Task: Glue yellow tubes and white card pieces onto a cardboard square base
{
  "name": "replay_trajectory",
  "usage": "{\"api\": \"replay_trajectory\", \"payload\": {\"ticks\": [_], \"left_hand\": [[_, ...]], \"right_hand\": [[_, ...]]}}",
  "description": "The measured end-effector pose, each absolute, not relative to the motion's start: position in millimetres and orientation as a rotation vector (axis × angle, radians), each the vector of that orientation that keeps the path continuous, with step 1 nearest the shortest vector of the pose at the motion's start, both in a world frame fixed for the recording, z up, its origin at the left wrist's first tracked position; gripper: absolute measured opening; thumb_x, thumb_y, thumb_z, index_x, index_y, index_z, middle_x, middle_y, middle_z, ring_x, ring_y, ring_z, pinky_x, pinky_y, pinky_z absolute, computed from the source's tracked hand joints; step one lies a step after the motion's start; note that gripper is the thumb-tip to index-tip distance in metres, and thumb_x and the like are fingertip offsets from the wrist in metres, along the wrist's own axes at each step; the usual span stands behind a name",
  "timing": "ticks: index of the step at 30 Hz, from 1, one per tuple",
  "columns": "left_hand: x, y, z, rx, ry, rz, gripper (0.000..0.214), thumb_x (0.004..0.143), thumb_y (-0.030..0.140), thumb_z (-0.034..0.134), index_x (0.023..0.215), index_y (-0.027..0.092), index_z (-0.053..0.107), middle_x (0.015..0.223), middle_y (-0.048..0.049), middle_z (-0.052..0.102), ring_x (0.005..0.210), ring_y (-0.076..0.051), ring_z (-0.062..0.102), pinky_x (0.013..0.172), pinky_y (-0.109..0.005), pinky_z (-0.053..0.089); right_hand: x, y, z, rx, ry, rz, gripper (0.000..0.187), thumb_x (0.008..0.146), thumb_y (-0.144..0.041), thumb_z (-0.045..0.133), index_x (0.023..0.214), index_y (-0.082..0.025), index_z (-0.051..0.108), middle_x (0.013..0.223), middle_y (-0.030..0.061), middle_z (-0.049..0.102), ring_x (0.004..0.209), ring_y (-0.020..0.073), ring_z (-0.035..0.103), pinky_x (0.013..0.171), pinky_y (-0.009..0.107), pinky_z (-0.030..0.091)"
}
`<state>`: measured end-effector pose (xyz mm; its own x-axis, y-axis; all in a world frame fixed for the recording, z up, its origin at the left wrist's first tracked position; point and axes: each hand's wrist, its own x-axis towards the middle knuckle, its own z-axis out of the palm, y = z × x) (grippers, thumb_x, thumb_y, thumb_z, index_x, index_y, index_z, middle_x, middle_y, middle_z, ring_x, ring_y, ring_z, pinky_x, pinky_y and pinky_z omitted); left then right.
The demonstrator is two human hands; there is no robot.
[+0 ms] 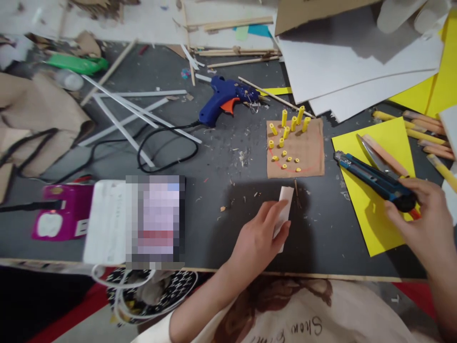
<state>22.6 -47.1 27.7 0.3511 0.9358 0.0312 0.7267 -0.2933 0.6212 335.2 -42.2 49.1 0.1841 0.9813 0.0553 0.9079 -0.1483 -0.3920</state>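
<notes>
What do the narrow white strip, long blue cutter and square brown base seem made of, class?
Narrow white strip: probably paper or card, matt, straight-edged.
Long blue cutter: likely plastic, smooth body, softly shiny.
Square brown base: apparently cardboard, matt, faintly ribbed.

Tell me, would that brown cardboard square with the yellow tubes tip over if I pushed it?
The cardboard square would probably slide, not tip, because it lies flat and wide. It's likely light and fairly stiff, being thin yet flat. The taller yellow tubes might bend or come loose if bumped, since they're slim.
</notes>
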Motion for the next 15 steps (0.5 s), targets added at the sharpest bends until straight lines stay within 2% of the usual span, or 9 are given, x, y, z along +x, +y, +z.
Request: {"api": "replay_trajectory", "payload": {"ticks": [3,5,7,10,13,15], "left_hand": [[17.2,-47.7,32.7,2.171,1.518,0.418,0.034,0.095,0.024,0.048,0.128,0.021,0.044,0.099,-0.0049,0.061,0.067,-0.013,0.064,0.062,-0.025,0.055],[12.9,-48.4,35.6,2.178,1.53,0.394,0.032,0.095,0.025,0.047,0.126,0.019,0.046,0.105,-0.0078,0.059,0.069,-0.014,0.065,0.062,-0.026,0.056],[8.6,-50.8,37.7,2.182,1.489,0.398,0.033,0.094,0.024,0.048,0.126,0.016,0.045,0.114,-0.0124,0.058,0.073,-0.015,0.066,0.063,-0.027,0.058],[3.8,-58.0,37.8,2.332,1.362,0.383,0.039,0.09,0.022,0.055,0.129,0.017,0.048,0.13,-0.0188,0.054,0.099,-0.025,0.067,0.079,-0.038,0.06],[1.7,-65.9,32.6,2.495,1.158,0.326,0.048,0.087,0.023,0.06,0.134,0.022,0.051,0.146,-0.0198,0.044,0.131,-0.035,0.049,0.099,-0.05,0.051],[1.0,-69.0,27.0,2.501,1.087,0.284,0.053,0.086,0.024,0.062,0.137,0.022,0.05,0.152,-0.0195,0.039,0.139,-0.036,0.041,0.104,-0.051,0.047]], "right_hand": [[332.3,-38.6,50.8,-2.162,-2.055,0.271,0.044,0.084,-0.038,0.061,0.122,-0.019,0.052,0.109,0.019,0.064,0.102,0.0377,0.064,0.088,0.052,0.052],[325.3,-29.2,49.9,-2.069,-2.224,0.197,0.054,0.086,-0.044,0.059,0.129,-0.013,0.051,0.114,0.0232,0.063,0.111,0.0414,0.06,0.095,0.054,0.048],[317.8,-17.6,46.9,-2.001,-2.299,0.189,0.054,0.089,-0.045,0.055,0.129,-0.009,0.052,0.114,0.0242,0.062,0.113,0.0416,0.059,0.096,0.054,0.047],[309.3,-6.1,44.7,-1.994,-2.289,0.292,0.04,0.09,-0.04,0.049,0.119,-0.014,0.058,0.108,0.0193,0.063,0.105,0.0378,0.062,0.088,0.05,0.05],[300.4,-7.4,50.9,-1.899,-2.217,0.46,0.034,0.088,-0.039,0.052,0.115,-0.02,0.058,0.11,0.0147,0.063,0.102,0.0328,0.064,0.084,0.043,0.052],[289.4,-12.0,57.1,-1.738,-2.261,0.721,0.035,0.087,-0.038,0.053,0.117,-0.022,0.056,0.107,0.0111,0.067,0.093,0.028,0.067,0.075,0.036,0.053]]}}
